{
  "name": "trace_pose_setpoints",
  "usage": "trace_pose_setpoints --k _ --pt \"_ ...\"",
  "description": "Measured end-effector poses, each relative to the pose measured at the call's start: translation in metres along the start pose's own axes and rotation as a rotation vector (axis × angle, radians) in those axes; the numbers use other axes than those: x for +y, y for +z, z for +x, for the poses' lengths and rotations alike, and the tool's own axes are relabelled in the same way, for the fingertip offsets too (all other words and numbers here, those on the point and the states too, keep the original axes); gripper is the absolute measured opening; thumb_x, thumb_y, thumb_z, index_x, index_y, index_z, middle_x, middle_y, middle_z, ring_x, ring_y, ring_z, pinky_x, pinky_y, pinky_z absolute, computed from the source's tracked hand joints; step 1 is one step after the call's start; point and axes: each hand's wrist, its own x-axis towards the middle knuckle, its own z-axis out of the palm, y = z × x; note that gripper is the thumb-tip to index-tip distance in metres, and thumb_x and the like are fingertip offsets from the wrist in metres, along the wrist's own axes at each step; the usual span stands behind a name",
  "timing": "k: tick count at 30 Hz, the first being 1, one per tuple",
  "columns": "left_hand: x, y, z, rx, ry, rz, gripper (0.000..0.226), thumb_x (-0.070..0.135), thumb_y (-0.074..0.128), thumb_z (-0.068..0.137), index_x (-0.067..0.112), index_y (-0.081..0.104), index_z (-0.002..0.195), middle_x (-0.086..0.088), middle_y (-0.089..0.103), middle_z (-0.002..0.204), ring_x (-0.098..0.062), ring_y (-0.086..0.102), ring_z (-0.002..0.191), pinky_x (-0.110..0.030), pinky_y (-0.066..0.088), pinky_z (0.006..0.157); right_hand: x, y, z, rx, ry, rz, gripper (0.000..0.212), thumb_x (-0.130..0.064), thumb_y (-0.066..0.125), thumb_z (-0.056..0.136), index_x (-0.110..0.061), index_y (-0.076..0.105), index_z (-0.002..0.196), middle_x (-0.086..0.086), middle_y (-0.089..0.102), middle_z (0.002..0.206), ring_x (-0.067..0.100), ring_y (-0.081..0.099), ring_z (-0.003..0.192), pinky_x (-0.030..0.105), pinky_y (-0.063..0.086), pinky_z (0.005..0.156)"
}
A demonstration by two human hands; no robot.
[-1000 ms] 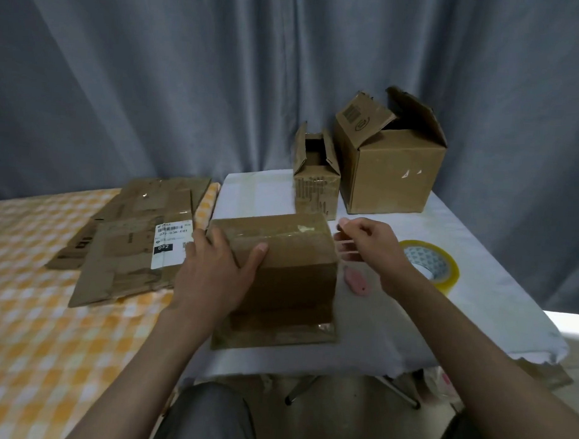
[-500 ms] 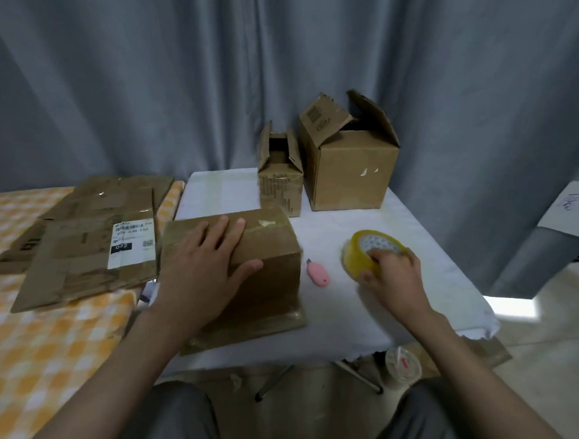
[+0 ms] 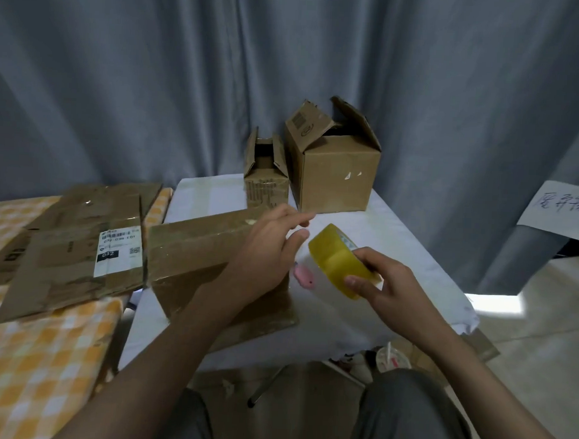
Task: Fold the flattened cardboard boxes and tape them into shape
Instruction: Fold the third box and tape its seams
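Compared with half a second earlier, the right hand (image 3: 382,281) had lifted the yellow tape roll (image 3: 341,259), gripping it above the white table (image 3: 396,229), while the left hand (image 3: 267,251), fingers relaxed, had risen off the taped brown box (image 3: 195,245) standing before it.

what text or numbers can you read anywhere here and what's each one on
"032": white on a black patch of the shipping label on the flattened cardboard.
Code line above it on that label: blurred, unreadable.
Handwritten characters on the white paper sheet: cut off, unreadable.
Barcode on the large box flap: too small.
Print on the small box: blurred.
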Motion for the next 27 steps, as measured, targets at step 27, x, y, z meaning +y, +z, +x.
trace_pose_setpoints --k 27 --pt "-0.040 -0.064 0.086 0.084 -0.304 -0.087 0.029 -0.001 0.046 0.096 0.019 0.059 0.079 0.000 0.064 0.071 -0.015 0.062 0.066 -0.029 0.052 0.069 -0.033 0.018 0.003 -0.012 0.276 0.395 0.036 -0.063 0.059 0.086 -0.027 0.065 0.083 -0.027 0.066 0.063 -0.010 0.065 0.060 0.010 0.045 0.049"
